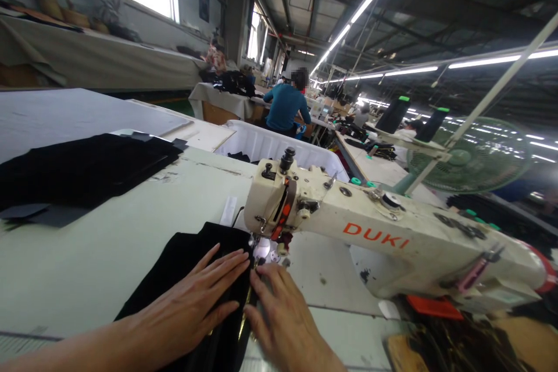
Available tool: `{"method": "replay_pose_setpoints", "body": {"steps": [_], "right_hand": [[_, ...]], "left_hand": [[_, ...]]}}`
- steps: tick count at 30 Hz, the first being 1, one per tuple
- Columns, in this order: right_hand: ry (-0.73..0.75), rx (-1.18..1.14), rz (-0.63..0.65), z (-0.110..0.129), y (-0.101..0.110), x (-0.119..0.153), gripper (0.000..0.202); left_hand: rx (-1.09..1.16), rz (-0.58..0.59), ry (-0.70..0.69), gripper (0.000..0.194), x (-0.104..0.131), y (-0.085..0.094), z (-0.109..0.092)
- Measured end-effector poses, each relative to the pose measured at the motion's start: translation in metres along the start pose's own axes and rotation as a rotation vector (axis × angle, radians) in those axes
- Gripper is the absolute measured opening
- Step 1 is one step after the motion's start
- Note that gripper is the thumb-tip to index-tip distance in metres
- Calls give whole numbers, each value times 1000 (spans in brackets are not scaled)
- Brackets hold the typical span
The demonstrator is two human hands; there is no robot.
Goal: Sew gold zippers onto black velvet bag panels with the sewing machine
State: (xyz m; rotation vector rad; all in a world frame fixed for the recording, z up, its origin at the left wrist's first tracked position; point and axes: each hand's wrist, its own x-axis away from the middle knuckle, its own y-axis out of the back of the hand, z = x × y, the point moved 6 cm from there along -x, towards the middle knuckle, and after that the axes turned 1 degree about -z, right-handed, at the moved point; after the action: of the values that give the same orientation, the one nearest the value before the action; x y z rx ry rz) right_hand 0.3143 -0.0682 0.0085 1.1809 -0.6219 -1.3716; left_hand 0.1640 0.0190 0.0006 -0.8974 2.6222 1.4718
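Observation:
A piece of black fabric [174, 267] lies on the sewing table, its upper right edge under the needle area of a white sewing machine [322, 215]. My left hand [209, 285] rests flat on this fabric, fingers stretched toward the needle. Along the fabric's right edge runs a zipper [243, 325] with a gold shine. My right hand [276, 308] has its curled fingers and thumb closed on that edge, just in front of the lit presser foot. The fingertips partly hide the stitching spot.
A stack of black pieces [87, 168] lies on the table at left. Behind the machine stands a white plastic bin [288, 142]. At right are a green fan [471, 154], thread cones [394, 113] and pink-handled snips [477, 270]. A person in teal [283, 107] sits further back.

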Motion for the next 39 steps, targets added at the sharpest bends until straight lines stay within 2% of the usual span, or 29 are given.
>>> {"method": "replay_pose_setpoints", "body": {"steps": [3,8,11,15,25,29,34,39], "right_hand": [[4,6,0,0,0,0,49],[15,21,-8,1,1,1,48],[20,42,-15,0,-1,1,47],[20,66,-34,-1,-3,2,49],[52,10,-50,1,3,-1,47],[3,-48,-51,-6,5,-11,44],[-26,76,-5,-9,0,-20,46],[-26,190,-10,-9,-5,-21,49]], "left_hand": [[-48,-52,-29,62,3,-1,0],[-258,-141,-206,66,3,7,-14],[-329,-160,-246,72,2,11,-18],[-346,-141,-241,75,3,9,-15],[-329,-92,-157,64,3,-2,-6],[-284,-7,-109,66,-2,-3,-3],[-282,42,-59,67,-4,-1,-1],[-313,46,-130,63,-8,1,-1]]}}
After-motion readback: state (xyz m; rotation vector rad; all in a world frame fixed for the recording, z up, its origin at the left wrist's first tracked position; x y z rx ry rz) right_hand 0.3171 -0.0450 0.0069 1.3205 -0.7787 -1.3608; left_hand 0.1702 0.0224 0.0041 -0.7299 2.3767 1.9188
